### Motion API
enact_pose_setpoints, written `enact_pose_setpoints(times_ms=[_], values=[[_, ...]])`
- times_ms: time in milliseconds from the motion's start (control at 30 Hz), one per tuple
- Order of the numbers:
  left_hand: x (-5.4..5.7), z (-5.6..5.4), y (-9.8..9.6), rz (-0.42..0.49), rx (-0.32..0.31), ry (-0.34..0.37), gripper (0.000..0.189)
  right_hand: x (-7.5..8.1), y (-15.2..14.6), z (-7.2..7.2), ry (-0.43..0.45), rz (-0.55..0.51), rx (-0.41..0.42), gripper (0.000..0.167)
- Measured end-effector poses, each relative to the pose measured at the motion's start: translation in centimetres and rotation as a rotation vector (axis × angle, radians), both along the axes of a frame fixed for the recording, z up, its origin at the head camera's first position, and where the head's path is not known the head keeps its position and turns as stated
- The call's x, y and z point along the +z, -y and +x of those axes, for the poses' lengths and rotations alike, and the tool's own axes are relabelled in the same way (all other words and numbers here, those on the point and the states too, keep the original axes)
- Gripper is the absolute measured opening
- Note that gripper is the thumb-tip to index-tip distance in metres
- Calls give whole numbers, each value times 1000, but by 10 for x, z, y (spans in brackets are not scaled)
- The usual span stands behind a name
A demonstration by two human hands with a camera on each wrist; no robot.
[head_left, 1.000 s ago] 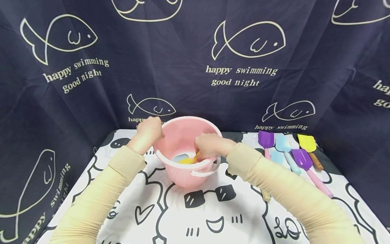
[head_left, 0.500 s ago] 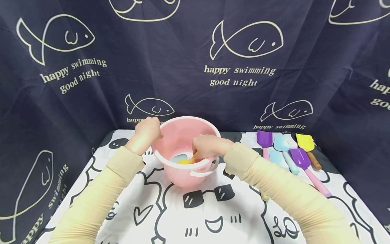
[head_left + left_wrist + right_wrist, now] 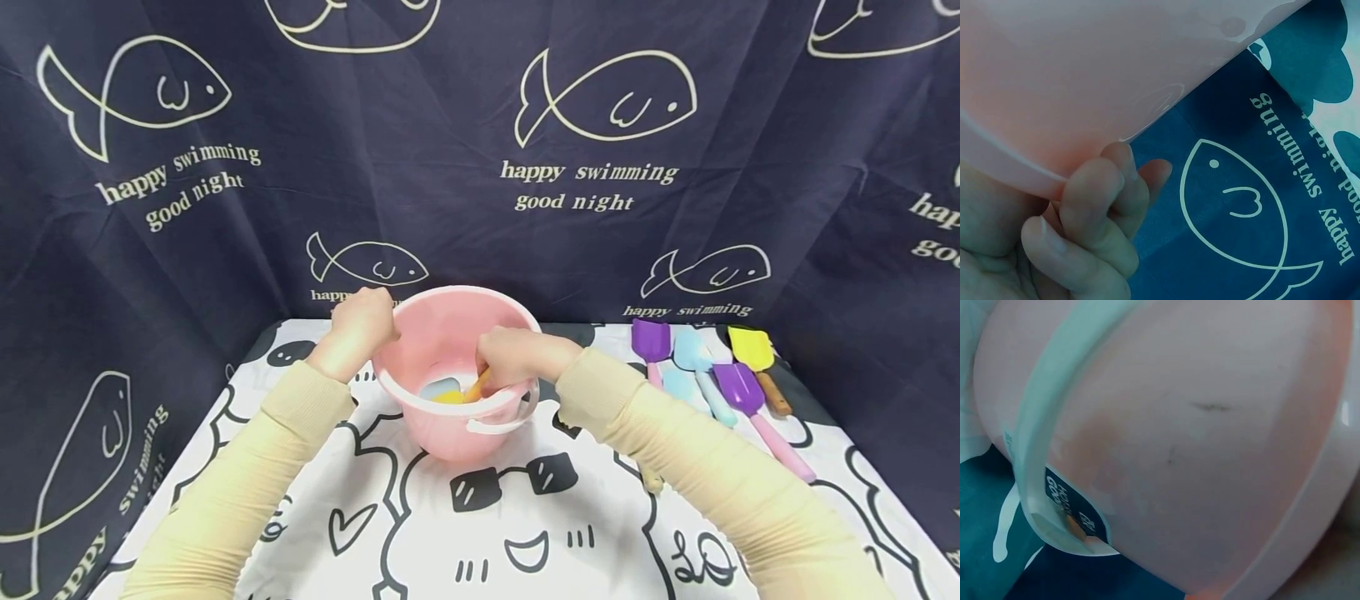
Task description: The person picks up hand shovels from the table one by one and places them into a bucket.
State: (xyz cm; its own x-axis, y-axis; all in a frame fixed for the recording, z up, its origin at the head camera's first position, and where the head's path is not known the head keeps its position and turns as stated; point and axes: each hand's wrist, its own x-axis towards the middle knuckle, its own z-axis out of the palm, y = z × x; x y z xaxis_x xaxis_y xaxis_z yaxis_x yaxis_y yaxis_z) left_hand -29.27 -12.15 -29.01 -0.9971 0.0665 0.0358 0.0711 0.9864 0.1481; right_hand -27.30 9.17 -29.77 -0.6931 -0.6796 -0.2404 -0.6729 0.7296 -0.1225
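A pink bucket with a white rim stands tilted toward me at the table's middle. My left hand grips its left rim; in the left wrist view the bent fingers curl over the edge. Inside the bucket, my right hand holds a yellow spatula by its orange handle, head pointing down and left. A grey-blue flat piece lies beside it, its kind hard to tell. The right wrist view shows the bucket's side and white carrying handle; the right fingertips are hidden there.
At the right lie several spatulas: a purple one, another purple one with a pink handle, a light blue one and a yellow one with a wooden handle. A beige handle end shows below the right sleeve.
The right hand has shifted slightly inside the bucket, and more of the spatula's orange handle shows. The left hand keeps its grip on the rim. The whole view has moved a little.
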Motion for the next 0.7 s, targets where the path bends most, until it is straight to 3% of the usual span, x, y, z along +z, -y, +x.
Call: enact_pose_setpoints(times_ms=[500,700], values=[[-2,-1,1,-4,-9,-15,30,18,-8,3,17,-64,6,8],[-2,-1,1,-3,-6,-21,30,27,-11,4,58,-65,-46,15]])
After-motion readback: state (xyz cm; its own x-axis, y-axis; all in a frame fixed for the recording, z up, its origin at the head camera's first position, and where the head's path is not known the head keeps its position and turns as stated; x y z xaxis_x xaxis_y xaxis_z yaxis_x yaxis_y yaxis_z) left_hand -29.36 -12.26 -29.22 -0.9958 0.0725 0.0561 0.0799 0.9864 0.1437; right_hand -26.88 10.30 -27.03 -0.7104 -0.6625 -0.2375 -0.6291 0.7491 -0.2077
